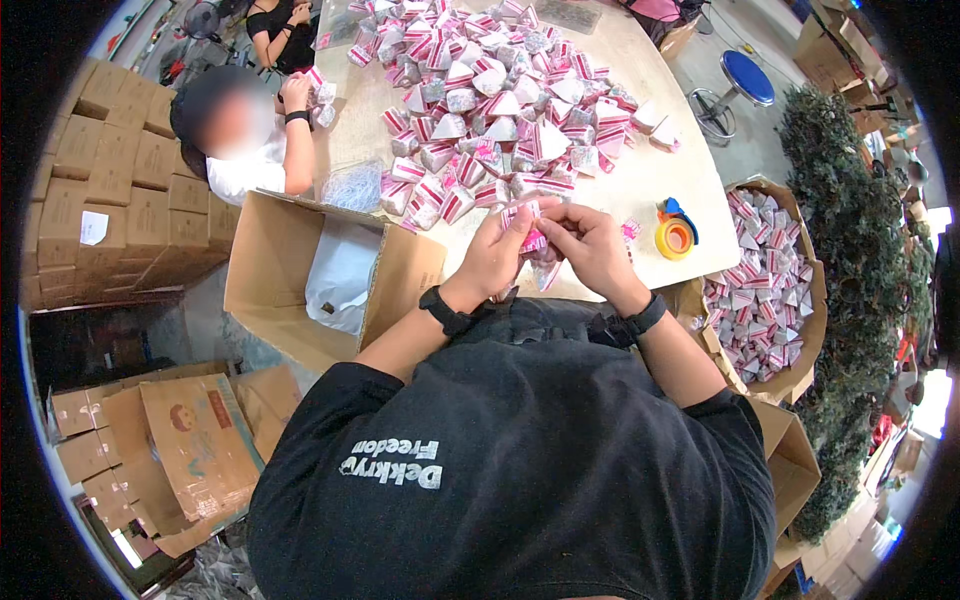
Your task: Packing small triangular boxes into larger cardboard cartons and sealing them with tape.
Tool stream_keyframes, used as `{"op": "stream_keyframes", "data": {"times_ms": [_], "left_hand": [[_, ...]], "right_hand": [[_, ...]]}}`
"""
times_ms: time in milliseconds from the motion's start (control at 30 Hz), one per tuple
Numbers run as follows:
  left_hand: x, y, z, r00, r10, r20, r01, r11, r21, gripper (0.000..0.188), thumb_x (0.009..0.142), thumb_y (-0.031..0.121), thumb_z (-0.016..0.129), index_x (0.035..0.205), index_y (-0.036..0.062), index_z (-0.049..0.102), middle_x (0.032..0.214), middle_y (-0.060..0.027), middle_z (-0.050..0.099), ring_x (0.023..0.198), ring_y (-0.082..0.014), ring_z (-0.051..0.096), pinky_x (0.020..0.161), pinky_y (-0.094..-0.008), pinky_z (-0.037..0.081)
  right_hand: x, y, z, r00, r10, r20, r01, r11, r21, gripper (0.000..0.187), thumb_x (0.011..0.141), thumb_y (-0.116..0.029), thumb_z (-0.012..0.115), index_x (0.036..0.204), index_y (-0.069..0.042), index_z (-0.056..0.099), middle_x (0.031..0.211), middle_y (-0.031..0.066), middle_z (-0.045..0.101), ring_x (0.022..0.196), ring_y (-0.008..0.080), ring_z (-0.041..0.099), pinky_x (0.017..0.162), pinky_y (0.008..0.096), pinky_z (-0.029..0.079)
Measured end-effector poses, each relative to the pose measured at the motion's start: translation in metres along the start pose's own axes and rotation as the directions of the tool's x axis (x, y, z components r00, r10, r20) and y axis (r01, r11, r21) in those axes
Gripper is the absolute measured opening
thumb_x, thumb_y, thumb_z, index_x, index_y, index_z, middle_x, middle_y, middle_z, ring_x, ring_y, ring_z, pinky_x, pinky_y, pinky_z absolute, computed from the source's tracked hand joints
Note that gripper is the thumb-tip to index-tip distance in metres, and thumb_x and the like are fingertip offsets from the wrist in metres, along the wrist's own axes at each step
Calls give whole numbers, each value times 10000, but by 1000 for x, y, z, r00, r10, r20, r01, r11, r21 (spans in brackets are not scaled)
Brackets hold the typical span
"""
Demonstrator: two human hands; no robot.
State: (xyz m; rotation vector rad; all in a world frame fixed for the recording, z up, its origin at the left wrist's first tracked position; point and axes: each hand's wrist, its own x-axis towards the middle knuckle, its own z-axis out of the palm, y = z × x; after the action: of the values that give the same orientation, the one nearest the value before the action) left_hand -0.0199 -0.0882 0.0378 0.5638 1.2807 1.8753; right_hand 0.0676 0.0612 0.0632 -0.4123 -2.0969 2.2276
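At the near edge of the table, my left hand (492, 262) and my right hand (598, 255) meet, fingers pinched round a small clear packet with a pink-and-white card top (534, 240). Its lower part hangs below my fingers, and my fingertips hide some of the card. Just beyond my hands spreads a large heap of similar packets (500, 105), with pink-striped tops and greyish contents I cannot make out. A yellow-orange tape roll on a blue dispenser (677, 236) lies right of my right hand.
An open carton (290, 265) stands left of my left arm, beside a bundle of clear strands (352, 187). To my right is a carton full of packets (757, 285). Two people sit along the table's left side. Stacked cartons (105, 190) and a blue stool (747, 78) stand farther out.
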Motion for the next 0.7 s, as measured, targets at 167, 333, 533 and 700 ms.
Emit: {"op": "stream_keyframes", "data": {"times_ms": [167, 333, 533, 700], "left_hand": [[-1, -2, -3, 998, 45, -48, -34, 979, 199, 466, 1111, 330, 331, 1310, -30, 549, 1075, -98, 671, 993, -148, 632, 925, -289, 498], [-1, -19, -7, 1000, 6, -25, -8, 997, -72, 376, 1109, 264, 340, 1356, 4, 451, 857, -47, 624, 814, -123, 591, 767, -267, 502], [-1, -21, -1, 988, -109, -110, 104, 993, -49, 351, 1079, 134, 389, 1425, 74, 385, 1081, -86, 611, 917, -114, 609, 791, -260, 518], [-2, -21, 2, 980, -158, -119, 141, 980, -139, 521, 1046, 58, 406, 1543, 71, 248, 1251, -132, 555, 1025, -153, 606, 880, -287, 515]], "right_hand": [[2, 6, -5, 956, -289, -45, 234, 849, -475, 369, 801, -99, 790, 1139, -41, 653, 1050, 136, 681, 868, 241, 664, 764, 341, 545], [-3, -8, 0, 818, -565, 103, 461, 539, -705, 632, 713, -163, 819, 1280, -58, 561, 1312, 167, 536, 1169, 362, 545, 974, 427, 490], [5, 1, 0, 782, -550, 293, 559, 411, -720, 601, 697, -151, 750, 1253, -10, 575, 1216, 153, 609, 1169, 340, 550, 1019, 433, 465], [7, 10, -1, 817, -497, 293, 523, 422, -741, 635, 667, -211, 764, 1228, 18, 573, 1164, 177, 611, 1153, 344, 556, 1000, 418, 476]]}}
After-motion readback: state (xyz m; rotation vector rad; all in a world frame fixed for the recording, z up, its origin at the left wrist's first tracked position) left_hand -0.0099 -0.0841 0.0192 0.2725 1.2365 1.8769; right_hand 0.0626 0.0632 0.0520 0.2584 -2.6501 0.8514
